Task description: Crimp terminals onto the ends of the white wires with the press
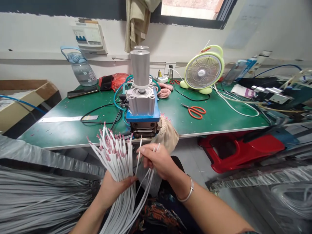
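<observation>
Thumb and forefinger of the right hand [157, 159] are being pressed together on a single white wire [140, 145], while a few more wires [148, 184] are being held among the other fingers of that hand, two of their tips being shown above the knuckles. The single white wire is lying at the left side of the right hand, its long axis being pointed forward, away from the body, with the pinkish end being aimed at the front of the metal press [142, 104]. That end is being held just before the press's low front opening [145, 131]; whether it is touching cannot be told from this angle. Of the two hands, the right is being held nearer to the press. Just left of the wire, a thick bundle of white wires [119, 162] is being grasped by the left hand [112, 187], its pink ends being fanned forward. Farther out, a cloth bag [168, 135] is hanging beside the press, and orange-handled snips [190, 108] are being carried by the green worktop [226, 110] to the right.
</observation>
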Demonstrator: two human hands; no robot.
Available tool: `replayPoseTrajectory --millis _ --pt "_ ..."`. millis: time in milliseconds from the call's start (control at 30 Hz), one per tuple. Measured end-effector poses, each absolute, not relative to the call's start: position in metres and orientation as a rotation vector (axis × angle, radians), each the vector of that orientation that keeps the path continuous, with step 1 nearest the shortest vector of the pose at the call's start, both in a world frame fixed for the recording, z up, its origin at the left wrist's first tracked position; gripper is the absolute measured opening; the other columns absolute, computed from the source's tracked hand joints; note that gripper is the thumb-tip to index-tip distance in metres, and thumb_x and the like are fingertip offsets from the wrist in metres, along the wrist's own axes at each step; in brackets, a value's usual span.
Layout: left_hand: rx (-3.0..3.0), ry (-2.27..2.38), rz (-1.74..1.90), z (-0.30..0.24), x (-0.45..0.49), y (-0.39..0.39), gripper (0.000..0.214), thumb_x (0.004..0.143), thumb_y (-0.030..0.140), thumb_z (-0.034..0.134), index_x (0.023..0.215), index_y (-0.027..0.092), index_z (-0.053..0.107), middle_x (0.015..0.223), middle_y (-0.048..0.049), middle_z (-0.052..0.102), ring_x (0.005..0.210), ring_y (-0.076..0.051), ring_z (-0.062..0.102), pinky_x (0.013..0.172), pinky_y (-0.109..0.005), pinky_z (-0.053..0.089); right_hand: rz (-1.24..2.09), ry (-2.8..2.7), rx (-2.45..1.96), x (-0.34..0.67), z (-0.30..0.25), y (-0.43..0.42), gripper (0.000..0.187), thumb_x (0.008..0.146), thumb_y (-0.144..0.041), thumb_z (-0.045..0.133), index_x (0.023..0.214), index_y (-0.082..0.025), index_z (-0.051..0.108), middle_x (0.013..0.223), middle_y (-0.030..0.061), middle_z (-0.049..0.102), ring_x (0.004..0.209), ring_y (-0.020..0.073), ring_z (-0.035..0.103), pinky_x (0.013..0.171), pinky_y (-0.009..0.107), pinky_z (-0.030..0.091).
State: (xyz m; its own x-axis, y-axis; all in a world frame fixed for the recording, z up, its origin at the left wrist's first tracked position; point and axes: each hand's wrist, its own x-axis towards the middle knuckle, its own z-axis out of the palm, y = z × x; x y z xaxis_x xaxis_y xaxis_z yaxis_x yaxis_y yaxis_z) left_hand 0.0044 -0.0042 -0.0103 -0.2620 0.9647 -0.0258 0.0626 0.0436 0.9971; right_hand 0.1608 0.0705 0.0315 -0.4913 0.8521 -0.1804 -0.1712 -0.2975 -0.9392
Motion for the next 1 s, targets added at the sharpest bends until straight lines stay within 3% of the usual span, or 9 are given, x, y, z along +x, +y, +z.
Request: replayPoseTrajectory --millis 200,333,633,767,867,933,1000 --pt "0.75 1.19 1.59 -0.003 -0.016 -0.006 0.029 0.055 0.021 0.074 0.079 0.017 0.059 0.068 0.0 0.057 0.058 -0.018 0.058 0.06 -0.032 0.047 1.868 -0.809 -0.921 0.156 0.041 0.083 0.023 0.066 -0.033 0.065 0.062 -0.013 0.056 0.05 -0.0028 0.054 0.031 0.0031 0.04 0.029 0.015 0.021" --pt "0.597 1.118 1.657 0.005 -0.023 -0.005 0.034 0.052 0.019 0.074 0.081 0.02 0.057 0.073 0.0023 0.055 0.057 -0.014 0.058 0.055 -0.027 0.046 1.9 -0.704 -0.884 0.155 0.045 0.089 0.019 0.066 -0.029 0.064 0.063 -0.013 0.056 0.047 -0.0042 0.05 0.031 0.0028 0.035 0.029 0.015 0.02" --pt "0.724 1.28 1.529 -0.015 -0.016 -0.008 0.034 0.043 0.02 0.079 0.072 0.016 0.061 0.061 -0.0002 0.059 0.053 -0.017 0.055 0.055 -0.03 0.046 1.817 -1.187 -0.913 0.17 0.035 0.078 0.024 0.073 -0.036 0.063 0.063 -0.014 0.061 0.037 -0.0045 0.045 0.03 0.0037 0.032 0.032 0.017 0.02" --pt "0.885 1.325 1.417 -0.017 -0.01 -0.01 0.027 0.045 0.024 0.078 0.065 0.015 0.061 0.056 -0.0013 0.058 0.052 -0.017 0.053 0.053 -0.03 0.044 1.861 -1.174 -0.918 0.176 0.035 0.073 0.019 0.072 -0.033 0.064 0.064 -0.016 0.064 0.054 0.0009 0.058 0.039 0.0059 0.044 0.037 0.018 0.033" --pt "0.955 1.415 1.419 -0.013 0.0 -0.01 0.024 0.048 0.023 0.076 0.066 0.016 0.062 0.06 -0.0017 0.06 0.056 -0.018 0.053 0.057 -0.03 0.044 1.97 -1.107 -0.815 0.173 0.036 0.071 0.016 0.069 -0.031 0.066 0.075 -0.016 0.066 0.066 0.0035 0.063 0.053 0.0106 0.055 0.049 0.021 0.044" --pt "0.988 1.434 1.426 -0.01 0.007 -0.009 0.026 0.048 0.022 0.075 0.071 0.017 0.064 0.068 -0.0029 0.063 0.063 -0.021 0.056 0.064 -0.033 0.045 1.989 -1.181 -0.812 0.168 0.037 0.068 0.018 0.069 -0.032 0.065 0.08 -0.017 0.067 0.067 0.003 0.063 0.051 0.0105 0.054 0.043 0.02 0.041" --pt "1.048 1.411 1.377 -0.008 0.009 -0.009 0.027 0.048 0.02 0.076 0.073 0.017 0.065 0.071 -0.0036 0.065 0.07 -0.023 0.057 0.07 -0.035 0.045 1.937 -1.302 -0.87 0.163 0.039 0.066 0.016 0.071 -0.033 0.064 0.072 -0.018 0.067 0.058 0.0013 0.06 0.042 0.0076 0.047 0.035 0.017 0.032"
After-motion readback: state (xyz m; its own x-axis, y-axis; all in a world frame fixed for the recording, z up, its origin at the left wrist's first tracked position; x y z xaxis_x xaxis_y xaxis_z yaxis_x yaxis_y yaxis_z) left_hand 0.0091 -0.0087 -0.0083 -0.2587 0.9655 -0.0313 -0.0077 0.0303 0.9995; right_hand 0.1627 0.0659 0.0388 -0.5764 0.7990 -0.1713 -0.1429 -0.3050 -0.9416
